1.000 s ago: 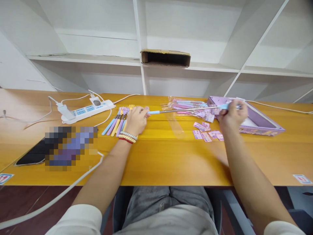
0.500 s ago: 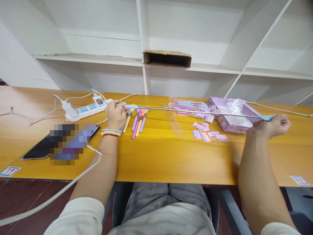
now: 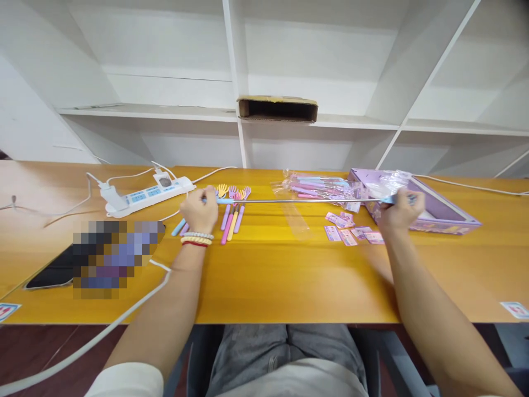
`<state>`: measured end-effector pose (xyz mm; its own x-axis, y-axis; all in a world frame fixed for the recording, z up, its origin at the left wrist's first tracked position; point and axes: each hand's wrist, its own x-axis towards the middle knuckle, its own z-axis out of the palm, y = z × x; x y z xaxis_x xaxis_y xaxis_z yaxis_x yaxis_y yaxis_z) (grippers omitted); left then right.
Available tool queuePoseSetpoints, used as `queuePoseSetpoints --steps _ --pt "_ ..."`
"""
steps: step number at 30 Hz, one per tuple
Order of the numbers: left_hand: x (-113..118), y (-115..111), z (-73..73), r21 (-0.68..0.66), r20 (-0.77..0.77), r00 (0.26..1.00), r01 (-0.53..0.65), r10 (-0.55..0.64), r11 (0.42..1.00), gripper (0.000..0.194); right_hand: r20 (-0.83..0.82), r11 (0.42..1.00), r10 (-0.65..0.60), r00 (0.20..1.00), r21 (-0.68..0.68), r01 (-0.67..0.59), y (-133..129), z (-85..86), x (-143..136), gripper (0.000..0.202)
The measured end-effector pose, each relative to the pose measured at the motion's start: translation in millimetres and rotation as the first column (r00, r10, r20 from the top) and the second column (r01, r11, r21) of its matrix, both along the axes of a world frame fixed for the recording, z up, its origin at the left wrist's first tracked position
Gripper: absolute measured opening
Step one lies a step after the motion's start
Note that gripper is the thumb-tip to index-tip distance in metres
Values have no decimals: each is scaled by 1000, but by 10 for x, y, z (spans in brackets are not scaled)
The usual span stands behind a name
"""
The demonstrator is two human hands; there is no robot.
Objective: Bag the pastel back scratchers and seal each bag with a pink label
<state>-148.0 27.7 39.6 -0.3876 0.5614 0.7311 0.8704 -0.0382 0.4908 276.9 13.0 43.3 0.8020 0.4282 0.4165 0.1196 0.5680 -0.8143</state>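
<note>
Head view, lilac box (image 3: 446, 225) as reference. Rod (image 3: 297, 201): long steel shaft, light-blue ends, roughly level, running from well left of the box to its left part. Right hand (image 3: 401, 209): fingers clenched round the rod's right blue end, overlapping the box in view; can't tell if they touch it. Left hand (image 3: 200, 209): fingers wrapped tight on the other blue end, well left of the box. Loose pastel sticks (image 3: 227, 226) with hand-shaped heads: well left of the box, some partly hidden by the left hand. Bagged sticks (image 3: 318, 186): just left of the box. Small printed cards (image 3: 349, 227): on the worktop (image 3: 297, 281), near left of the box. Power strip (image 3: 159, 194): far left of the box.
</note>
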Motion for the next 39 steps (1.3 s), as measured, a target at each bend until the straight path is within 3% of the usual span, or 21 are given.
queuePoseSetpoints --steps 2,4,8,12,15,19,23,25,28,32,36,39 --pt "272 -99 9 -96 -103 980 163 -172 982 39 119 990 139 983 -22 -137 -59 -64 -379 19" --pt "544 -212 8 -215 -204 910 317 -360 924 40 194 965 262 945 -54 -256 -148 -129 -724 22" --pt "898 -401 -40 -424 -313 745 445 -589 789 47 249 872 489 836 -102 -479 -340 -227 -1191 24" --pt "1006 -469 -126 -624 -275 571 506 -774 595 52 291 801 593 751 -120 -586 -438 -245 -1331 22" --pt "1013 -446 -163 -662 -256 526 516 -811 543 50 317 791 607 729 -146 -594 -417 -231 -1264 25" --pt "957 -356 -175 -633 -270 578 496 -770 594 45 345 794 608 715 -243 -557 -321 -279 -1116 21" --pt "790 -192 -157 -530 -364 645 450 -672 719 37 350 767 640 684 -334 -547 -217 -311 -1029 26" --pt "625 -67 -132 -465 -408 665 438 -625 770 34 330 791 611 720 -300 -533 -159 -250 -945 28" --pt "270 120 -101 -273 -417 801 341 -430 900 31 209 879 476 854 -115 -462 -68 -72 -663 28" --pt "-189 212 -96 -164 -345 904 206 -252 965 26 13 942 311 950 129 -310 -27 160 -26 14" --pt "-392 146 -52 -139 -276 951 102 -138 985 24 -172 983 30 985 184 2 -102 219 631 25" --pt "-381 102 6 -122 -275 950 121 -151 985 24 -244 979 -150 958 102 179 -100 132 951 29"
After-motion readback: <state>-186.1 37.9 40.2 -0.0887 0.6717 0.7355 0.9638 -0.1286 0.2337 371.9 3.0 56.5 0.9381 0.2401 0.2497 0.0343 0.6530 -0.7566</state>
